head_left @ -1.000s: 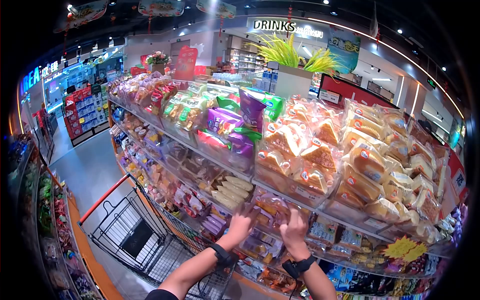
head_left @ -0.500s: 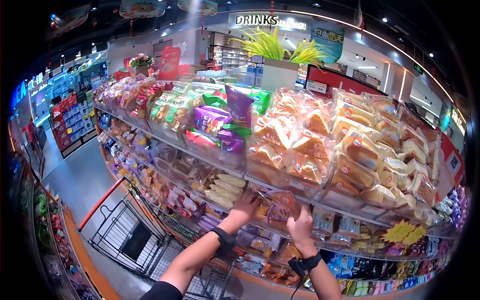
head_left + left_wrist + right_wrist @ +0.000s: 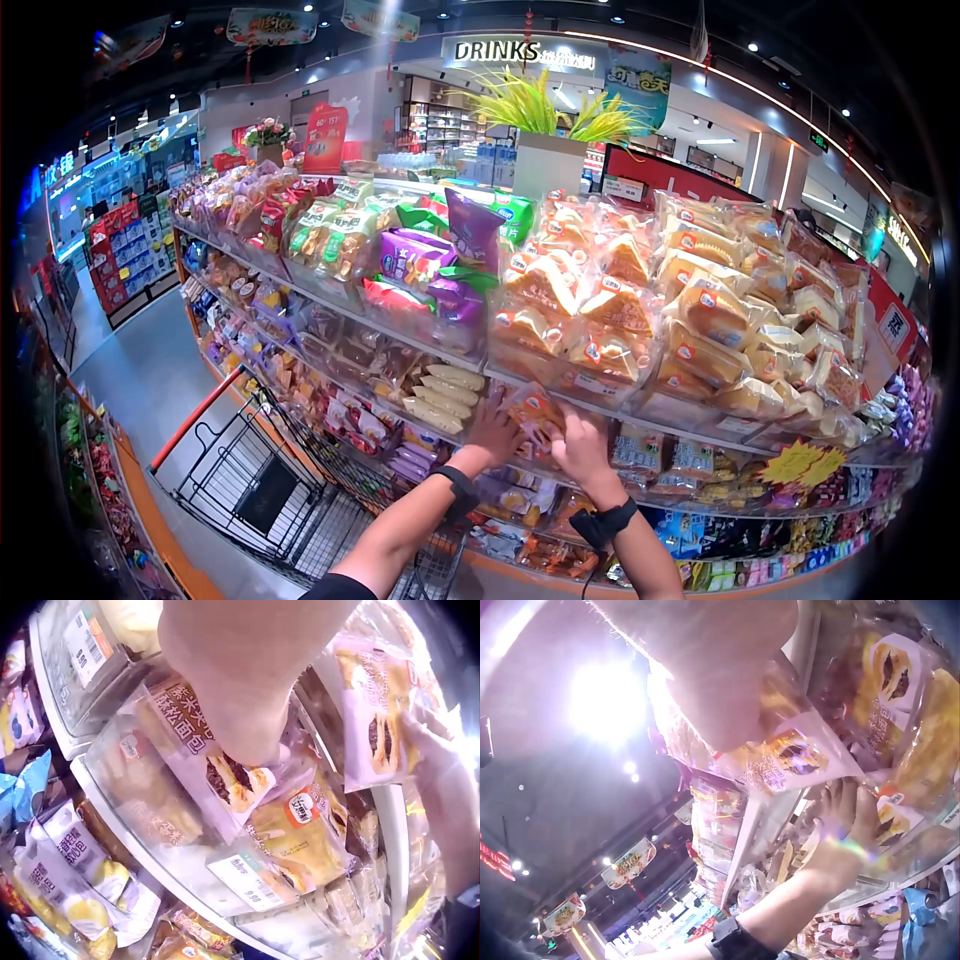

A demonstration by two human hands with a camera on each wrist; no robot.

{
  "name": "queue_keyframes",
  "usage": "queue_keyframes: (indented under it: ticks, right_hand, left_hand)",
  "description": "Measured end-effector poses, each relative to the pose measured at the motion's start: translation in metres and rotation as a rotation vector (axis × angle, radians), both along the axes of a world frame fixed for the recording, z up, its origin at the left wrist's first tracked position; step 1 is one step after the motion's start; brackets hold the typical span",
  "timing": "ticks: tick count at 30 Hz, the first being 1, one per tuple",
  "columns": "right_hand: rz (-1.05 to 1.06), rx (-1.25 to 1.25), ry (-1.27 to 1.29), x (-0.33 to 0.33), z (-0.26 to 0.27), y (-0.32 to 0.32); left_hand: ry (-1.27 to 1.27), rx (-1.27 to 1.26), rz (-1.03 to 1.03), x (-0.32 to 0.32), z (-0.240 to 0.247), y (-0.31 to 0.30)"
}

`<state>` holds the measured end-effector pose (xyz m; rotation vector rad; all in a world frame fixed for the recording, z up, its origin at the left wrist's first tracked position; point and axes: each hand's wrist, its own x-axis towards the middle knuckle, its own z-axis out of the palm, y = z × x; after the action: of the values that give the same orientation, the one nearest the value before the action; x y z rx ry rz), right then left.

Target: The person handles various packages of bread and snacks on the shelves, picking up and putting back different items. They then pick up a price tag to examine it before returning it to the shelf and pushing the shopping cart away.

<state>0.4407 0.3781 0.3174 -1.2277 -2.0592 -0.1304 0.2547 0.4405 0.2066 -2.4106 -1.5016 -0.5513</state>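
My right hand (image 3: 583,445) pinches a packet of filled bread (image 3: 379,720) by its side edge, thumb across the wrapper. The packet is clear and pale purple with a picture of dark-filled bread, held up over the shelf bin. My left hand (image 3: 493,430) reaches into the clear bin (image 3: 120,776) just left of it. In the left wrist view its fingers lie over another such bread packet (image 3: 217,776), partly covering it. In the right wrist view the left fingers (image 3: 847,802) are extended by the lower edge of the raised packet. More bread packets (image 3: 304,825) lie beside them.
Above are bins of triangular sandwiches (image 3: 625,300) and packed bread (image 3: 710,310). Long pale rolls (image 3: 440,395) sit to the left. A wire shopping cart (image 3: 270,480) stands at lower left. Lower shelves hold bagged snacks (image 3: 690,535); a yellow starburst sign (image 3: 803,464) hangs at right.
My right hand has raised a bread packet out of the bin and turned it, moving it left towards my left hand. The left hand stays at the bin. The head view has shifted slightly right.
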Motion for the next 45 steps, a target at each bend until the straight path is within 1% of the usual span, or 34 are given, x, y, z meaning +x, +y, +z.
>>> queue_keyframes:
  ticks: [2,3,5,6,9,12,15,18,21,22,25,28,31,32,35,36,38,39,40,43,45]
  right_hand:
    - [0.035,0.080,-0.029,-0.007,-0.004,0.011]
    - [0.053,0.126,-0.040,-0.011,-0.003,0.014]
    - [0.084,0.119,-0.086,-0.019,0.004,0.017]
    - [0.100,0.109,-0.110,-0.022,0.005,0.017]
    - [0.079,0.208,-0.181,-0.032,0.002,0.017]
    - [0.023,0.201,-0.223,-0.038,-0.007,0.022]
    - [0.013,0.353,-0.185,-0.038,-0.015,0.026]
    - [-0.001,0.379,-0.214,-0.038,-0.022,0.035]
    - [0.021,0.349,-0.201,-0.049,-0.021,0.030]
    - [0.029,0.342,-0.189,-0.053,-0.024,0.032]
    - [0.027,0.445,-0.099,-0.058,-0.024,0.023]
    - [0.005,0.591,-0.096,-0.055,-0.006,0.013]
    - [-0.065,0.629,-0.103,-0.055,0.001,0.010]
    - [-0.061,0.627,-0.123,-0.055,0.002,0.013]
    - [-0.056,0.596,-0.191,-0.062,-0.005,0.022]
    - [-0.063,0.579,-0.219,-0.065,-0.011,0.026]
    - [-0.050,0.539,-0.308,-0.066,-0.017,0.029]
    - [-0.028,0.518,-0.310,-0.064,-0.018,0.033]
    - [-0.005,0.495,-0.311,-0.063,-0.021,0.037]
    - [0.069,0.485,-0.333,-0.057,-0.025,0.038]
    - [0.110,0.519,-0.352,-0.052,-0.024,0.035]
  left_hand:
    - [0.049,-0.015,0.005,-0.003,-0.006,0.000]
    - [0.003,0.006,-0.031,-0.005,-0.007,-0.004]
    - [-0.083,0.062,-0.104,-0.011,-0.006,-0.008]
    - [-0.136,0.037,-0.131,-0.012,-0.005,-0.010]
    - [-0.104,-0.004,-0.128,-0.015,-0.005,-0.015]
    - [-0.088,0.113,-0.182,-0.020,0.003,-0.021]
    - [-0.417,-0.259,-0.226,-0.035,0.020,-0.039]
    - [-0.730,0.063,-0.287,-0.042,0.016,-0.051]
    - [-0.845,0.208,-0.046,-0.035,0.017,-0.053]
    - [-0.934,0.174,0.058,-0.032,0.018,-0.052]
    - [-1.031,0.199,0.035,-0.032,0.029,-0.048]
    - [-1.072,0.304,0.107,-0.033,0.025,-0.041]
    - [-1.155,0.414,-0.054,-0.032,0.042,-0.032]
    - [-1.150,0.266,-0.064,-0.035,0.047,-0.035]
    - [-1.000,0.103,-0.084,-0.037,0.059,-0.031]
    - [-1.071,-0.028,-0.079,-0.037,0.055,-0.021]
    - [-0.859,0.031,-0.075,-0.043,0.049,-0.010]
    - [-0.754,0.060,-0.073,-0.045,0.046,-0.005]
    - [-0.728,0.027,-0.067,-0.047,0.042,-0.001]
    - [-0.715,0.008,-0.046,-0.046,0.052,-0.007]
    - [-0.857,-0.088,-0.023,-0.044,0.046,-0.003]
